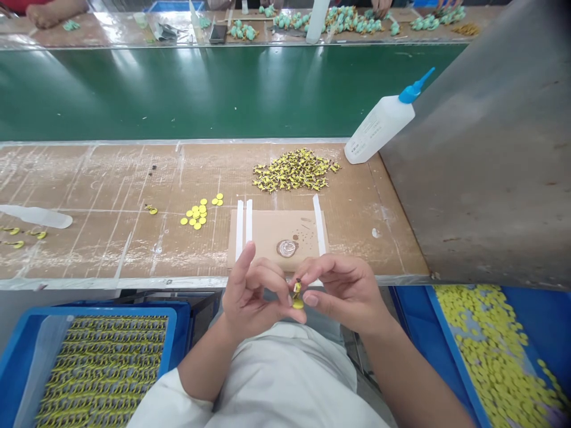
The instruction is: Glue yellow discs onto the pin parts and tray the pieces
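Cardboard [267, 232] is laid beyond the grip, in which a figure [297, 288] on a disc [298, 304] is held by the left hand [256, 294] and touched by the right hand [350, 291] (clasp not discernible).

Phone [218, 34] & turq. pcs [350, 22] on far bench [111, 27] beyond grn belt [200, 89], gry panel [495, 148] at rt.

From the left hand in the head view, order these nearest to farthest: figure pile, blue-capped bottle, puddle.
Nearest to the left hand first:
1. Puddle: just ahead, on the card.
2. Figure pile: beyond the card.
3. Blue-capped bottle: farther ahead, right.
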A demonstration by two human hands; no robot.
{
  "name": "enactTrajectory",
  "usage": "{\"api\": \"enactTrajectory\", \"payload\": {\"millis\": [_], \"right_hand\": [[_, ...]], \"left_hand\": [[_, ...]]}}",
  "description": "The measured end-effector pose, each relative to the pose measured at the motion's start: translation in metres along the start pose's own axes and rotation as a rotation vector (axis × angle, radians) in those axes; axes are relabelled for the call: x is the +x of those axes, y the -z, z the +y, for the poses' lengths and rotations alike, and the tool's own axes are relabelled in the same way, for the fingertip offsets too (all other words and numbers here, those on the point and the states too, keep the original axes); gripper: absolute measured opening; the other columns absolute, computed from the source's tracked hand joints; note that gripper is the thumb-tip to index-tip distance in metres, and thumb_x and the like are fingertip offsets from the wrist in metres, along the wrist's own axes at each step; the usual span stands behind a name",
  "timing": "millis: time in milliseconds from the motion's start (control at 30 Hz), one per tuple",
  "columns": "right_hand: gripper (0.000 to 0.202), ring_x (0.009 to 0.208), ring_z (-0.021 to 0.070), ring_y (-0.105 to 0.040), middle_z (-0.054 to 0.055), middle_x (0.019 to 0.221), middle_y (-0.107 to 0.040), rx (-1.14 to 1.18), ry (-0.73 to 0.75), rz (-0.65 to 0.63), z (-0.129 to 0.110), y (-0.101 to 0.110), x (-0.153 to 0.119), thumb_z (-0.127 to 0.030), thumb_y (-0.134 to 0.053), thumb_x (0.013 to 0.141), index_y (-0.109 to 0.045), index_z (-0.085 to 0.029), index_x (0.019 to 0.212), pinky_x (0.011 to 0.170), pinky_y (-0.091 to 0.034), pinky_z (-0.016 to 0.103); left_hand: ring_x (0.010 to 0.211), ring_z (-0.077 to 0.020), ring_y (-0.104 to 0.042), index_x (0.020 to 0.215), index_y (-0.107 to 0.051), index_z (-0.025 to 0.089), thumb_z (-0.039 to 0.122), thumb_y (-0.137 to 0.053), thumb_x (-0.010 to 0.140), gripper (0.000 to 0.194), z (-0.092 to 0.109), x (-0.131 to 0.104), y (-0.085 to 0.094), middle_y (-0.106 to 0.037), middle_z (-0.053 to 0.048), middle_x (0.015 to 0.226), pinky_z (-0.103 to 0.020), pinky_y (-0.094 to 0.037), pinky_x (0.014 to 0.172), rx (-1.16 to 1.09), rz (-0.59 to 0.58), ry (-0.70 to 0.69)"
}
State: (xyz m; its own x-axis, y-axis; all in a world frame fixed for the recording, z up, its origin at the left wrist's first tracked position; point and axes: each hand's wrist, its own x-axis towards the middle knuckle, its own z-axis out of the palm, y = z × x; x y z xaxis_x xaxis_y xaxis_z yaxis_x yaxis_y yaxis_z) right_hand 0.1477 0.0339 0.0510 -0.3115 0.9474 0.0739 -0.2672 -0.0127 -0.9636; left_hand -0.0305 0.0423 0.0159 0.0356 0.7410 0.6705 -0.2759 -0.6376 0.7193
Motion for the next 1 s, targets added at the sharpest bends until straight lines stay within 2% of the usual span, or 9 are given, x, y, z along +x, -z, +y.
{"api": "enactTrajectory", "payload": {"millis": [100, 233, 433, 800, 1000], "right_hand": [[0.011, 0.089, 0.0227, -0.074, 0.009, 0.095, -0.077, -0.065, 0.061, -0.042, -0.003, 0.001, -0.003, -0.018, -0.082, 0.087, -0.073, -0.021, 0.094, 0.080, -0.061, 0.033], [0.018, 0.090, 0.0241, -0.074, 0.009, 0.096, -0.077, -0.227, 0.179, -0.032, -0.004, 0.003, -0.006, -0.013, -0.083, 0.084, -0.070, -0.022, 0.093, 0.082, -0.061, 0.035], [0.014, 0.083, 0.0172, -0.074, 0.005, 0.093, -0.077, -0.463, 0.386, -0.123, -0.012, 0.008, -0.003, -0.011, -0.080, 0.090, -0.073, -0.022, 0.095, 0.078, -0.060, 0.025], [0.013, 0.080, 0.0176, -0.072, 0.006, 0.090, -0.074, -0.540, 0.457, -0.227, -0.015, 0.012, -0.001, -0.009, -0.070, 0.097, -0.071, -0.021, 0.102, 0.075, -0.057, 0.027], [0.010, 0.079, 0.0157, -0.070, 0.005, 0.091, -0.073, -0.611, 0.412, -0.254, -0.019, 0.012, -0.002, -0.011, -0.065, 0.101, -0.067, -0.021, 0.101, 0.073, -0.055, 0.023]], "left_hand": [[0.064, -0.0106, -0.061, 0.162, -0.031, 0.023, 0.021, -0.092, 0.073, 0.108, 0.001, 0.000, -0.001, -0.066, 0.005, 0.068, -0.021, -0.056, 0.069, -0.045, 0.027, 0.024], [0.063, -0.0102, -0.059, 0.161, -0.035, 0.022, 0.026, -0.091, 0.075, 0.103, 0.002, 0.002, -0.004, -0.065, 0.005, 0.067, -0.020, -0.055, 0.068, -0.085, 0.038, 0.038], [0.060, -0.0092, -0.058, 0.160, -0.036, 0.023, 0.028, -0.091, 0.075, 0.102, 0.001, 0.002, -0.008, -0.065, 0.006, 0.065, -0.020, -0.053, 0.067, -0.109, 0.043, 0.052], [0.063, -0.0102, -0.064, 0.161, -0.034, 0.023, 0.022, -0.093, 0.073, 0.106, 0.000, -0.001, -0.011, -0.068, 0.005, 0.067, -0.019, -0.055, 0.066, -0.207, 0.042, 0.122], [0.061, -0.0101, -0.063, 0.161, -0.036, 0.024, 0.025, -0.093, 0.072, 0.105, -0.002, -0.004, -0.010, -0.069, 0.005, 0.066, -0.019, -0.055, 0.065, -0.206, 0.048, 0.149]]}}
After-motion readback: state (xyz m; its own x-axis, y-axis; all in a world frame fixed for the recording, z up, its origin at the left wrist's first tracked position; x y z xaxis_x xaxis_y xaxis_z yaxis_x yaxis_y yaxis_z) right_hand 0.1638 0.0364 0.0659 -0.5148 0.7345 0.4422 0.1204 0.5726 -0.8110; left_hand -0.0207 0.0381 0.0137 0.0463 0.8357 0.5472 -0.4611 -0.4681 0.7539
